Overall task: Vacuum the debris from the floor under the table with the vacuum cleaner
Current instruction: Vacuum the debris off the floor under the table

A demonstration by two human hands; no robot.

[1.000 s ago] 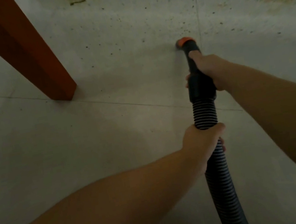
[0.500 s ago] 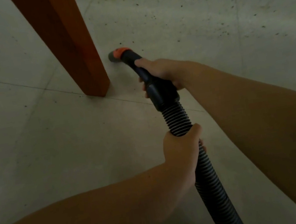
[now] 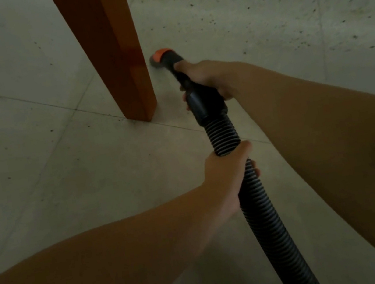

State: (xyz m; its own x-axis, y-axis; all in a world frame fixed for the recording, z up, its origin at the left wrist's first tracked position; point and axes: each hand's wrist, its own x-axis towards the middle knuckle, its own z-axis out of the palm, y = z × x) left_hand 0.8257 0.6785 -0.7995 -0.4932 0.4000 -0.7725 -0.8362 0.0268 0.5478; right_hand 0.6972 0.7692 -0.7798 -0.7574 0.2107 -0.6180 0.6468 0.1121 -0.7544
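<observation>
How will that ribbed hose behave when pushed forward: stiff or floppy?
Likely floppy: the hose is corrugated and curves between the left hand and the frame's bottom edge. That probably explains the two-handed hold, with the right hand steering the rigid black grip behind the nozzle. The ribs should keep it from slipping through the fingers.

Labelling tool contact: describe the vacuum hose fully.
The vacuum hose is black, ribbed and looks like plastic. It ends in a smooth black rigid nozzle section with an orange tip down at the floor beside the wooden table leg. The right hand grips the rigid section; the left hand grips the ribbed part.
</observation>
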